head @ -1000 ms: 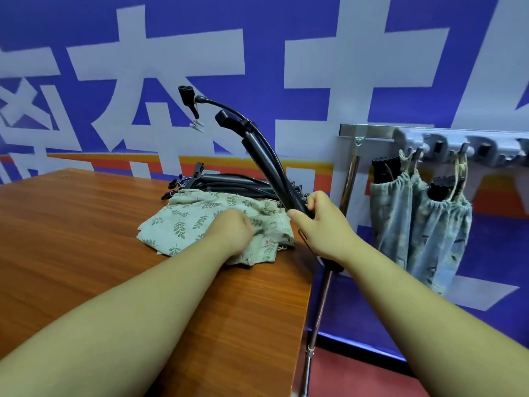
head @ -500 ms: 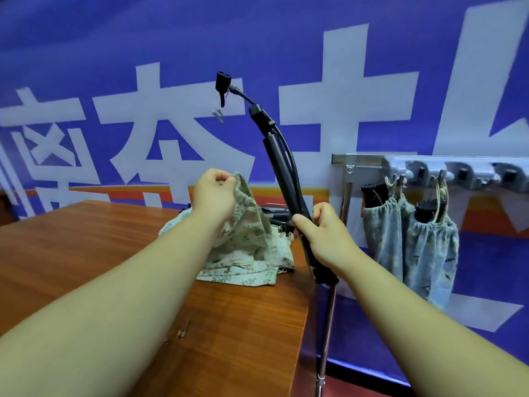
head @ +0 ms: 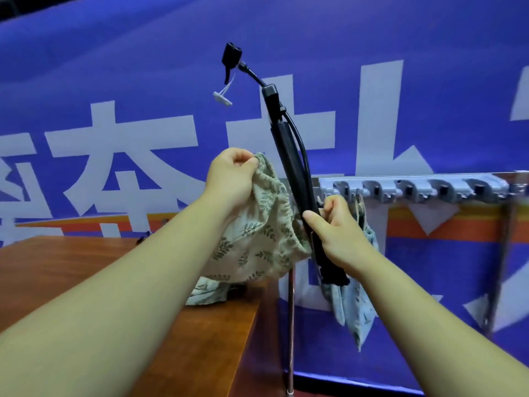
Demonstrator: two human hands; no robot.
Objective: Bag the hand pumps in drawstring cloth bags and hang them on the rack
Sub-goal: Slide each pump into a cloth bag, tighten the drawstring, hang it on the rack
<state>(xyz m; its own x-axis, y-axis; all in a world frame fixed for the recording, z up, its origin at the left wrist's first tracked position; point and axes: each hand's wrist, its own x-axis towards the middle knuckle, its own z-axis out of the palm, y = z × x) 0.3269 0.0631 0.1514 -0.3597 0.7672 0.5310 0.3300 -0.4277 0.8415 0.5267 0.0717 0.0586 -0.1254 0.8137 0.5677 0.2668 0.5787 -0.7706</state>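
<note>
One pump [head: 289, 161] gripped by right hand [head: 340, 233], one leaf-print bag [head: 257, 242] pinched by left hand [head: 229, 181], two bags [head: 360, 310] on rack [head: 415, 190].

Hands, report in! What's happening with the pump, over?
Left hand pinches cloth bag rim. Right hand grips hand pump, not yet bagged. Nothing between them.

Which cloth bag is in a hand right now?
The leaf-print bag the left hand pinches at its gathered rim, beside the pump; the paler bags hang from the rack.
</note>
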